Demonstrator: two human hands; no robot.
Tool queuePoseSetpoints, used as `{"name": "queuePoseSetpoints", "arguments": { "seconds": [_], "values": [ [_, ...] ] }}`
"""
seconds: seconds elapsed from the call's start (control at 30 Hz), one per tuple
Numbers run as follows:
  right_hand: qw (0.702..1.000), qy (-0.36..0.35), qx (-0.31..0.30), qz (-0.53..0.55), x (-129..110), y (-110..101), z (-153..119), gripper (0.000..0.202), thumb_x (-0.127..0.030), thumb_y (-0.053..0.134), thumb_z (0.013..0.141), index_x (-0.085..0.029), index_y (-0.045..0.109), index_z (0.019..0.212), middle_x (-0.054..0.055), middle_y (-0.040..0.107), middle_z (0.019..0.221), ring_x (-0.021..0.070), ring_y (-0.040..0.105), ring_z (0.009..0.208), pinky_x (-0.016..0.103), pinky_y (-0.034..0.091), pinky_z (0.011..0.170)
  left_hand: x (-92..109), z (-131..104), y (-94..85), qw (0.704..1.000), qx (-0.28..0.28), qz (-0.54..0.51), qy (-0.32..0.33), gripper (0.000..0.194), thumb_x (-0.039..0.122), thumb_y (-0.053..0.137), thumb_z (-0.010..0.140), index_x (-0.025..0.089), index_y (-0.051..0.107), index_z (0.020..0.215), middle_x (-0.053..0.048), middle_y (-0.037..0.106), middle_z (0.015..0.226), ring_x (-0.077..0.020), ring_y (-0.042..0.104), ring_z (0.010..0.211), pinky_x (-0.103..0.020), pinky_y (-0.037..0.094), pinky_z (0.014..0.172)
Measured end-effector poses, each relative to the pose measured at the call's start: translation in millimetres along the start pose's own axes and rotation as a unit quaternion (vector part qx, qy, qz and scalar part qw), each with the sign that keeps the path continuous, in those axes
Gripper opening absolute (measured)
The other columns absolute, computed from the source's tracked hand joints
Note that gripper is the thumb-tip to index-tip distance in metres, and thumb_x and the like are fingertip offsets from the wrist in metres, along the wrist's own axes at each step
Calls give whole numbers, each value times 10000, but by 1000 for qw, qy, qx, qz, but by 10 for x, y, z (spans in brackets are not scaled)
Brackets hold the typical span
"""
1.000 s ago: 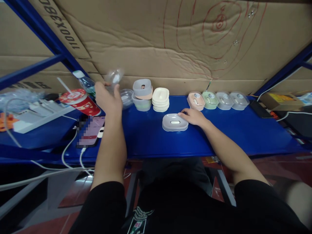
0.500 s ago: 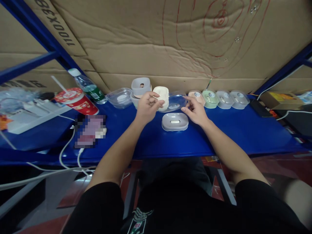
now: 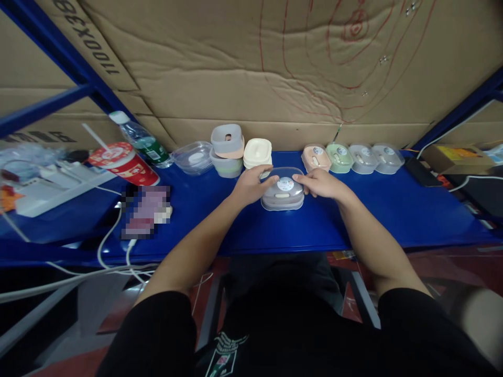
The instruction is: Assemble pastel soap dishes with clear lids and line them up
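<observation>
A clear lid (image 3: 290, 177) with a round white label is held over the grey oval box (image 3: 282, 203) in the middle of the blue table. My left hand (image 3: 252, 185) grips the lid's left side, its thumb on the top. On the right side my right hand (image 3: 320, 183) grips the same lid, thumb near the label. Cream pieces (image 3: 258, 152) are stacked just behind my left hand. Left of them, a grey and peach piece (image 3: 228, 140) sits on a pale green one (image 3: 228, 166).
Lidded boxes in peach (image 3: 315, 158), green (image 3: 341, 158) and grey (image 3: 363, 159) stand in a row at the back right. Clear lids (image 3: 193, 158), a bottle (image 3: 147, 144), a red cup (image 3: 128, 163) and white cables (image 3: 102, 243) lie leftward.
The clear lid has come forward from behind the grey box to over it, now between both hands. My left hand has left the cream pieces and moved down to the lid.
</observation>
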State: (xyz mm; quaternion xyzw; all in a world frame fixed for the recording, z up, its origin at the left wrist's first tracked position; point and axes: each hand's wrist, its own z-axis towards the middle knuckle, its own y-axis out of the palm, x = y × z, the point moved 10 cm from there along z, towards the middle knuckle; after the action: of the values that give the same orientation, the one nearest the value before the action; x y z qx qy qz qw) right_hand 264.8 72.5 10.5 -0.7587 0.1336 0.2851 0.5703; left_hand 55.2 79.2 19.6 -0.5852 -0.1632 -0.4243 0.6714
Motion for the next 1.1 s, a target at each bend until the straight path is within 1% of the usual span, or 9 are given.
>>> {"name": "queuePoseSetpoints", "arguments": {
  "seconds": [0.13,0.23,0.33,0.47,0.63,0.83,0.9,1.0,1.1],
  "values": [
    [995,26,-92,-28,69,145,-5,877,-950,370,968,-203,686,635,47,648,516,144,583,457,317,513,606,-3,-24,131,996,-61,53,-26,531,519,686,994,177,738,1398,-125,768,1407,-300,726,1281,-422,552,1111],
    [991,37,-121,-42,93,199,-16,868,-929,374,987,-192,689,653,71,701,572,135,580,434,323,512,605,-13,-50,217,991,-102,79,-35,557,548,628,1019,177,721,1424,-118,738,1469,-310,695,1346,-434,529,1154],
    [990,35,-134,-39,106,238,-10,858,-908,368,1005,-187,693,672,85,725,607,137,593,439,332,532,639,-24,-75,253,986,-131,88,-44,618,580,596,1025,172,683,1480,-118,726,1487,-312,701,1332,-439,524,1161],
    [990,35,-137,-21,147,262,16,850,-908,380,1001,-177,725,737,97,746,652,151,622,467,336,547,630,20,-102,201,984,-145,94,-41,702,640,632,982,178,657,1510,-120,727,1484,-326,690,1350,-441,516,1162],
    [990,36,-129,-36,144,249,16,845,-903,375,1008,-168,756,841,103,786,726,159,664,502,332,554,651,109,-158,123,983,-159,85,-36,724,668,642,958,169,663,1483,-130,720,1488,-335,691,1333,-431,530,1125],
    [990,41,-111,-82,97,239,13,799,-846,344,1058,-175,742,882,84,791,747,164,692,526,337,541,682,134,-165,147,979,-168,116,-20,756,654,639,954,151,630,1519,-148,682,1534,-349,647,1391,-451,465,1194],
    [991,41,-97,-88,92,229,28,800,-835,326,1068,-177,735,867,84,783,734,167,695,535,339,537,683,104,-165,175,976,-175,127,-22,758,669,591,979,149,621,1530,-158,692,1514,-358,661,1367,-453,485,1157],
    [992,38,-81,-88,92,223,52,813,-842,308,1067,-183,722,831,80,768,710,167,690,531,336,525,670,65,-182,222,973,-197,115,-28,791,688,500,1022,123,580,1570,-175,750,1393,-353,719,1260,-421,542,1031],
    [993,40,-71,-85,102,222,72,832,-859,293,1058,-190,709,790,69,750,685,164,684,525,329,519,665,23,-189,222,974,-201,98,-41,806,687,487,1032,122,544,1605,-164,789,1282,-334,764,1133,-390,559,929]
  ]
}}
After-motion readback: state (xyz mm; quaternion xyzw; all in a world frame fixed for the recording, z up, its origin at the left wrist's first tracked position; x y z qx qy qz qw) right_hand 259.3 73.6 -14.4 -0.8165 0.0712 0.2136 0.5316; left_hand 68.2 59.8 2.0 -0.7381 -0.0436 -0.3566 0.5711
